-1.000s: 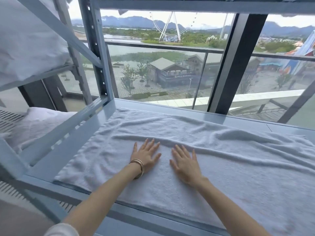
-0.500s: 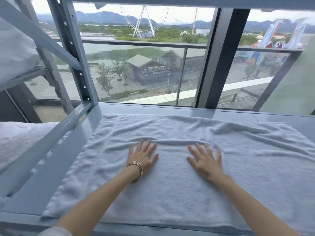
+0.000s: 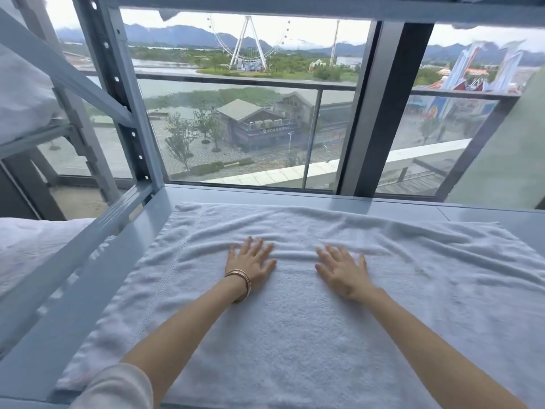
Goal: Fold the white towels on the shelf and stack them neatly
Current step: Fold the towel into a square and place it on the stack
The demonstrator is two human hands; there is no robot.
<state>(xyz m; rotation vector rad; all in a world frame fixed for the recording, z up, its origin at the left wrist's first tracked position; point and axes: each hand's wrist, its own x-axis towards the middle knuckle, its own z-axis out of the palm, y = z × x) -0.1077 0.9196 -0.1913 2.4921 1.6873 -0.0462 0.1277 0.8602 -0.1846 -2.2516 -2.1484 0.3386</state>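
We press both palms flat on the towel (image 3: 295,314) spread across the shelf (image 3: 324,196) at centre frame; left hand (image 3: 250,261) and right hand (image 3: 342,268), fingers straight, grasp nothing, apparently smoothing its wrinkles so the first fold lies true.

Shelf (image 3: 324,199) deck open from the front; towel (image 3: 295,335) lies flat across it, low ridges only. Left side closed off by upright post (image 3: 129,113) and slanted brace (image 3: 88,240). Window glass (image 3: 250,128) right behind the rear edge.
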